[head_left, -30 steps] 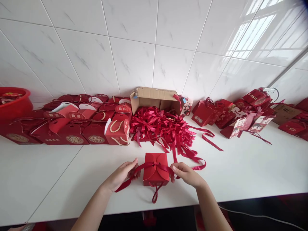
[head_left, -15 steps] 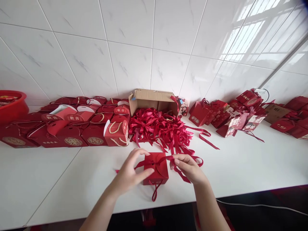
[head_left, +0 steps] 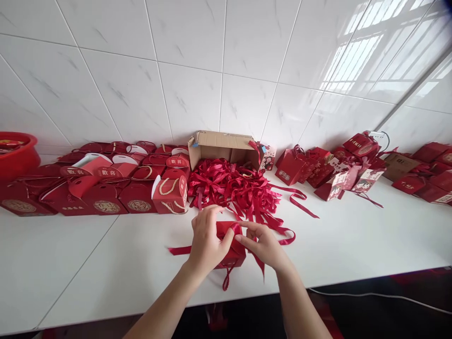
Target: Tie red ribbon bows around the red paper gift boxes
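Observation:
A small red gift box [head_left: 231, 259] stands on the white table in front of me, with a twisted cord loop hanging at its near side. A red satin ribbon [head_left: 180, 250] runs over its top, one tail lying out to the left and another hanging at the right. My left hand [head_left: 208, 239] is closed at the box's upper left, its thumb on the ribbon. At the upper right, my right hand [head_left: 260, 242] pinches the ribbon, which makes a loop between both hands. The fingers cover much of the lid.
Behind the box, a heap of red ribbons [head_left: 236, 188] spills from a cardboard carton [head_left: 222, 139]. Rows of red boxes [head_left: 106, 202] stand on the left beside a red tub [head_left: 21, 160]. More red gift boxes [head_left: 321, 172] cluster at right. A white cable [head_left: 374, 295] hangs beyond the table's front edge.
My hands have come together over the box top. The right hand moved left with the ribbon, which now forms a loop above the lid, and my left hand has closed on it.

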